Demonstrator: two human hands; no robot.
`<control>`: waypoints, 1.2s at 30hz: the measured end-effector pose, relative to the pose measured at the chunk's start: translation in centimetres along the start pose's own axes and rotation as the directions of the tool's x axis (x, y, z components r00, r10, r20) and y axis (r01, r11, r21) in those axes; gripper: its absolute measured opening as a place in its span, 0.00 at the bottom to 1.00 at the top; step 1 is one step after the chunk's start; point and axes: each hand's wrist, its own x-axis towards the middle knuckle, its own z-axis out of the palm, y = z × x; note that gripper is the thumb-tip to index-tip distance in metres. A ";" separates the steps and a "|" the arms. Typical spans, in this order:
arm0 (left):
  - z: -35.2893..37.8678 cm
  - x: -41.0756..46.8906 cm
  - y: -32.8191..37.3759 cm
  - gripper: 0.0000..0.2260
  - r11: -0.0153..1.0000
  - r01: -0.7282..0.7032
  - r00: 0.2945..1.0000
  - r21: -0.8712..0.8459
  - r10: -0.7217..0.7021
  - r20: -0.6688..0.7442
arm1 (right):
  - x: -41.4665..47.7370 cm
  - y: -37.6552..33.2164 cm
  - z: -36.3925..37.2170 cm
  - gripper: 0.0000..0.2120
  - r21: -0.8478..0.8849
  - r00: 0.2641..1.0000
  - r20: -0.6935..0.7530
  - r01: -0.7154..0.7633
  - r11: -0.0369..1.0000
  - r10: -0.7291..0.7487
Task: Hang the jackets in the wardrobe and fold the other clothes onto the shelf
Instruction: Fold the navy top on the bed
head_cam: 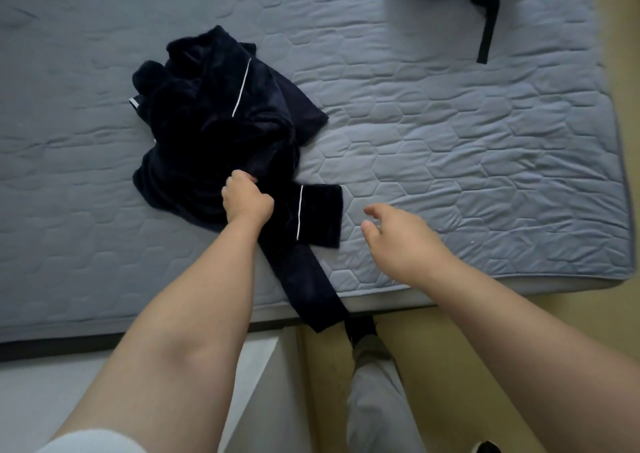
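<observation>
A dark navy fleece garment [214, 113] with thin white piping lies crumpled on the grey-blue quilted bed [450, 134]. One sleeve or leg of it trails toward me and hangs over the bed's near edge. My left hand [246, 198] grips a fold of the garment near its lower middle. My right hand [398, 238] hovers above the bed just right of the piped cuff, fingers loosely spread, holding nothing.
A black bag with a dangling strap [485, 19] sits at the bed's far right. Below the bed edge are yellowish floor [433, 366], my grey trouser leg [377, 400] and a white surface [52, 393] at the lower left.
</observation>
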 end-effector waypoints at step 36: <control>-40.7 -49.9 27.3 0.13 0.237 -0.546 0.698 -0.804 0.660 -0.279 | -36.9 -3.7 -33.2 0.14 0.434 0.649 -0.656 0.742 0.511 -0.385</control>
